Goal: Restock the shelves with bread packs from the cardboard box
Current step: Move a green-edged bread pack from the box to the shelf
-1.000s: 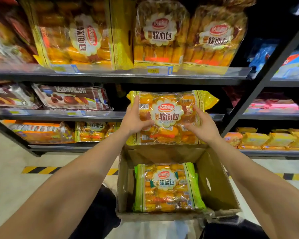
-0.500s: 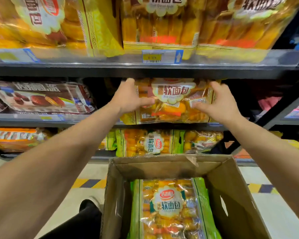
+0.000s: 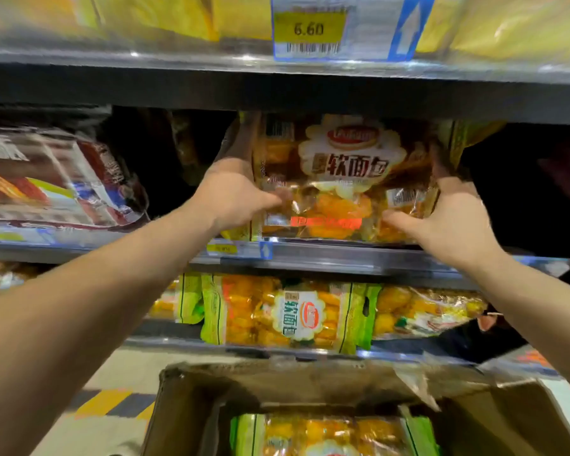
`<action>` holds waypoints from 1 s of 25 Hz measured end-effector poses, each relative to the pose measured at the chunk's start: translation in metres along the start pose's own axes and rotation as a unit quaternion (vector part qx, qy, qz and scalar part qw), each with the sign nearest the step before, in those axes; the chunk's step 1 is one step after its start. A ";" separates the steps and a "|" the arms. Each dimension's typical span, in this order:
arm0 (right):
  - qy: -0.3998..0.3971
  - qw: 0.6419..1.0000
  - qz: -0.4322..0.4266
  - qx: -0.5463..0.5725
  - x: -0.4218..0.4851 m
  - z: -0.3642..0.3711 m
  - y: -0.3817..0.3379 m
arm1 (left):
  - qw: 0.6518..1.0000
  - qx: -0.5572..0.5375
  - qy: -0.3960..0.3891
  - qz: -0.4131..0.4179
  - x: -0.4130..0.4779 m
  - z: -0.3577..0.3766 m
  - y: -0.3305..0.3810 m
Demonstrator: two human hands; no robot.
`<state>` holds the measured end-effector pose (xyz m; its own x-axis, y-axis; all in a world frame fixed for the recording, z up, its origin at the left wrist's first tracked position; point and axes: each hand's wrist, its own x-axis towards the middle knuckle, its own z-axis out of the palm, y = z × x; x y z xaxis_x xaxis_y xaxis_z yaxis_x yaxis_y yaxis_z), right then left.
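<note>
A yellow bread pack stands upright on the middle shelf, just under the shelf above. My left hand grips its left edge, thumb on the front. My right hand grips its right edge the same way. Below, the open cardboard box holds a green-edged bread pack lying flat.
A dark-wrapped pack lies on the middle shelf to the left, with a dark gap between. Green bread packs fill the shelf below. A price tag hangs on the top shelf's lip. The striped floor line shows at lower left.
Both hands have carried the yellow pack up from over the box and pushed it onto the middle shelf. The view has moved closer to the shelves.
</note>
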<state>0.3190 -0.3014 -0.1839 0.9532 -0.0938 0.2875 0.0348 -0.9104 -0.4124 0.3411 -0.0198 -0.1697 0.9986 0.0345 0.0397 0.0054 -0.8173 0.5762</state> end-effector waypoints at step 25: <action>0.077 0.996 -0.038 -0.014 0.132 0.085 0.040 | 0.958 0.053 0.199 0.199 0.141 0.061 -0.020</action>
<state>0.4715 -0.3163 -0.2358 0.8910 -0.0832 0.4463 0.0938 -0.9281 -0.3604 0.4852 -0.0336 -0.2257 0.8236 -0.0923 0.5596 -0.3453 -0.8643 0.3657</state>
